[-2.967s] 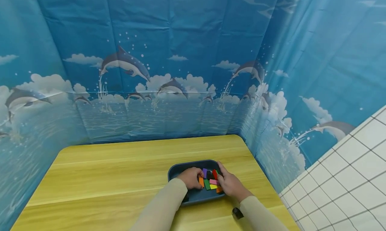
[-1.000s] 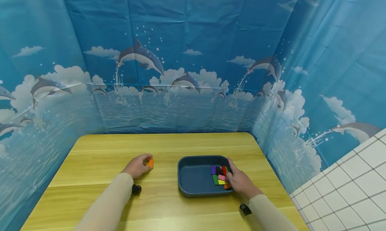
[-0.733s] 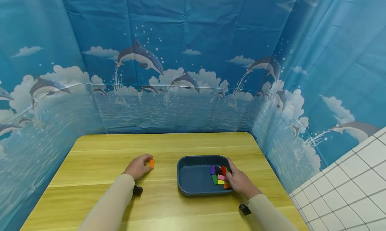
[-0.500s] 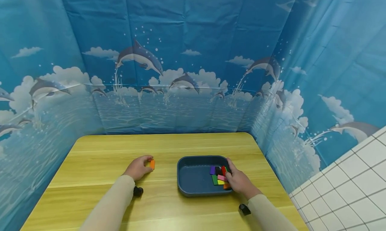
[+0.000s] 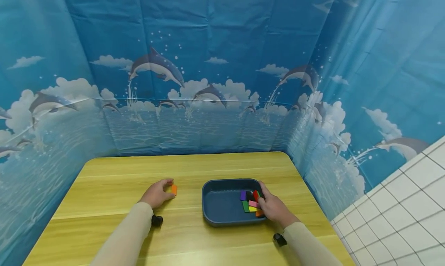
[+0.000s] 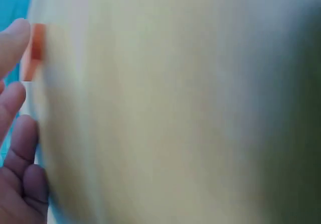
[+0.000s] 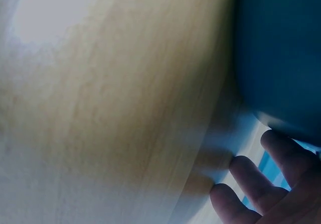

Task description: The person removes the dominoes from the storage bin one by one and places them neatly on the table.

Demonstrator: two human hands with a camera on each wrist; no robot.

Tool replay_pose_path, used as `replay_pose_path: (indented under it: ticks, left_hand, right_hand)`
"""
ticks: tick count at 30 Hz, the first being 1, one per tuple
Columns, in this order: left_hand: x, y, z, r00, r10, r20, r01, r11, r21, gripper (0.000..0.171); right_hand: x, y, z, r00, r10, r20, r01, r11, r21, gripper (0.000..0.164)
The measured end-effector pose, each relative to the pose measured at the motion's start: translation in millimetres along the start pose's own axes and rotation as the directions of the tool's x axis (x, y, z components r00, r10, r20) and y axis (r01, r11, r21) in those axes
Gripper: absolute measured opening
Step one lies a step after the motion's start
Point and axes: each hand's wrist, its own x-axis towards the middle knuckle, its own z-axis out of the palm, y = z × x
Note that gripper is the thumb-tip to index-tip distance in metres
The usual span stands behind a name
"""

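Observation:
At the left of the table, my left hand (image 5: 157,193) has its thumb and fingertips at the two ends of a small orange block (image 5: 174,190), in a pinch. In the left wrist view the orange block (image 6: 34,53) shows beside the fingertips, low by the table. My right hand (image 5: 276,209) grips the right end of a dark blue tray (image 5: 222,223), thumb inside and fingers outside. Under and near that thumb lie several coloured blocks: purple (image 5: 243,195), black, red, green (image 5: 245,206), pink, yellow and orange. The right wrist view shows the tray's outer wall (image 7: 281,58) above curled fingers.
The yellow wood-grain table (image 5: 121,173) has rounded far corners. A blue dolphin-print curtain (image 5: 208,131) stands behind and at the sides. White tiles (image 5: 399,204) lie to the right. A black wrist device (image 5: 157,220) is under each forearm.
My left hand has carried the orange block out of the tray to the table's left side, where it has stayed almost still. My right hand has stayed on the tray.

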Motion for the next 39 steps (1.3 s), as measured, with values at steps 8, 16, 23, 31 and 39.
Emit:
replay_pose_path:
  ticks: [8, 16, 23, 31, 39]
  left_hand:
    - [0.0, 56.4, -4.0, 0.991, 0.114, -0.062, -0.12, 0.987, -0.104, 0.073]
    - [1.0, 142.2, 30.4, 0.939, 0.325, 0.115, -0.304, 0.938, -0.164, 0.067]
    - [11.8, 180.5, 66.8, 0.888, 0.391, 0.243, -0.375, 0.92, -0.111, 0.065]
    - [25.0, 197.6, 95.7, 0.891, 0.342, 0.298, -0.354, 0.935, -0.015, 0.065]
    - [39.5, 199.6, 119.6, 0.9, 0.299, 0.318, -0.334, 0.941, 0.061, 0.062]
  right_hand:
    - [0, -1, -2, 1.0, -0.008, -0.02, 0.007, 0.999, -0.046, 0.07]
    - [2, 2, -3, 0.998, -0.051, -0.028, 0.049, 0.996, -0.078, 0.069]
    - [2, 1, -2, 1.0, -0.022, -0.017, 0.022, 0.999, -0.046, 0.069]
    - [0, 0, -1, 1.0, -0.006, -0.01, 0.005, 1.0, -0.025, 0.068]
    - [-1, -2, -2, 0.999, -0.02, -0.03, 0.018, 0.999, -0.045, 0.07]
